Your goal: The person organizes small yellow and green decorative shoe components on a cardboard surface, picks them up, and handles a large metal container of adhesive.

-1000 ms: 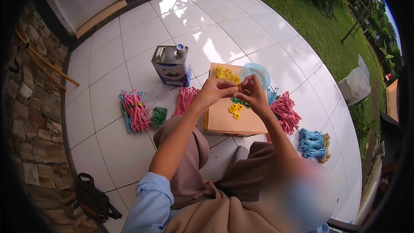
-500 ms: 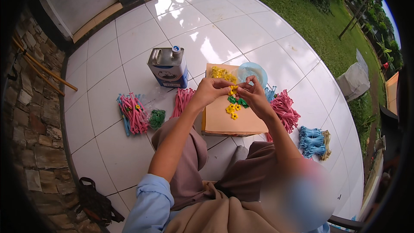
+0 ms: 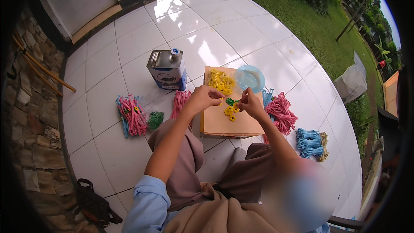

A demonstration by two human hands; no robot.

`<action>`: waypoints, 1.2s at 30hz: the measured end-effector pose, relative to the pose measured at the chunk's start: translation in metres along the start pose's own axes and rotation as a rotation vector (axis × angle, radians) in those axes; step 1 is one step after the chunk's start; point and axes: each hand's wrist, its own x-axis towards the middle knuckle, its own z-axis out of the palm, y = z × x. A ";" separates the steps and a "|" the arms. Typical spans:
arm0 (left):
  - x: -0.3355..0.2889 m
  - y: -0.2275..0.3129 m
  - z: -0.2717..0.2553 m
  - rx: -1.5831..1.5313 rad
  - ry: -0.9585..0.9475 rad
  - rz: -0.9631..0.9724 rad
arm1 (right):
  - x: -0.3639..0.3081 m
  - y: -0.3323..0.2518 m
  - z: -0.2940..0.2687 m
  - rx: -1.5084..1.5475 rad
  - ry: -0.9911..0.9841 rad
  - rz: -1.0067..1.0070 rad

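Since the previous frame the hands have parted: the left hand [image 3: 206, 98] has drawn leftward with a small yellow plastic flower [image 3: 221, 101], and the right hand [image 3: 251, 102] has come lower, toward the small green plastic leaf pieces [image 3: 231, 102]. The small yellow plastic flower sits at the left hand's fingertips, on that hand's right side, above the tan cardboard box [image 3: 230, 128]; thumb and forefinger pinch it. The sliver that shows runs roughly up and down the view; which way its face points cannot be told. The right hand's thumb and forefinger almost meet at the right end of the green leaf pieces, and whether they grip one cannot be told. Those pieces spread left to right on the box, with a cluster of yellow plastic flowers with dark centres [image 3: 231, 112] just below. Farther up lies a clear plastic bag of yellow flowers [image 3: 221, 82], beside a round light-blue plastic dish [image 3: 250, 79]. Left of the box are a bundle of pink stems [image 3: 180, 102] and a rectangular blue-and-white metal can [image 3: 168, 73]
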 end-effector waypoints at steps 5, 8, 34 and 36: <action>0.004 -0.001 0.010 -0.094 0.064 0.028 | 0.001 -0.011 0.006 -0.274 -0.105 -0.087; 0.005 0.001 0.012 -0.152 0.134 0.048 | -0.003 -0.050 0.002 0.149 0.060 -0.097; 0.003 0.020 0.014 -0.264 0.089 0.149 | -0.008 -0.058 -0.009 0.718 -0.162 -0.134; 0.005 0.010 0.011 -0.198 0.133 0.154 | -0.006 -0.057 -0.006 0.661 -0.160 -0.106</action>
